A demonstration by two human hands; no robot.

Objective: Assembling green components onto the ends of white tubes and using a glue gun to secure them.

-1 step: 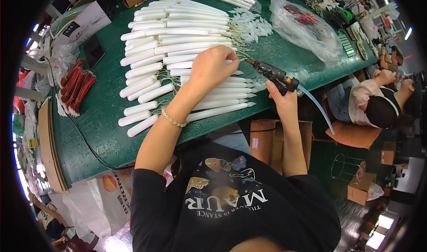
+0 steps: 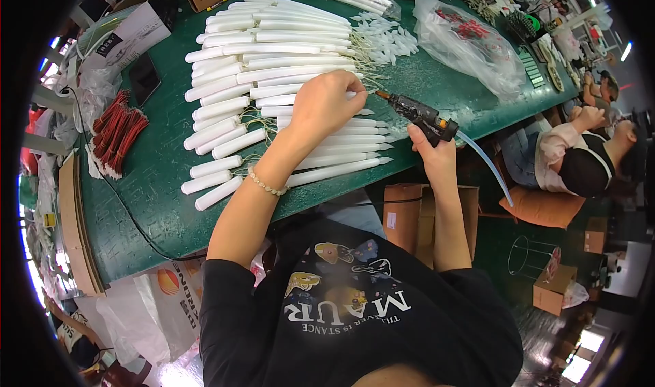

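My right hand [image 2: 433, 151] is wrapped round the grip of a black hot glue gun [image 2: 417, 114]. A long translucent glue stick [image 2: 488, 160] curves out of the gun's back end. The nozzle points left, close to the fingertips of my left hand [image 2: 327, 105]. Those fingers are pinched together above the white candle sticks, and what they hold is too small to make out. Rows of white candle sticks [image 2: 286, 48] with thin wires cover the table. Several nearer sticks [image 2: 334, 172] carry pointed flame tips. Loose translucent flame tips [image 2: 387, 39] lie in a pile beyond my left hand.
On the green table [image 2: 136, 213] lie a bundle of red wires [image 2: 117, 136], a dark phone [image 2: 144, 78] and a clear plastic bag [image 2: 471, 49] with red pieces. A black cable [image 2: 123, 194] runs along the left. At right sits another person [image 2: 570, 155]; cartons [image 2: 554, 288] stand on the floor.
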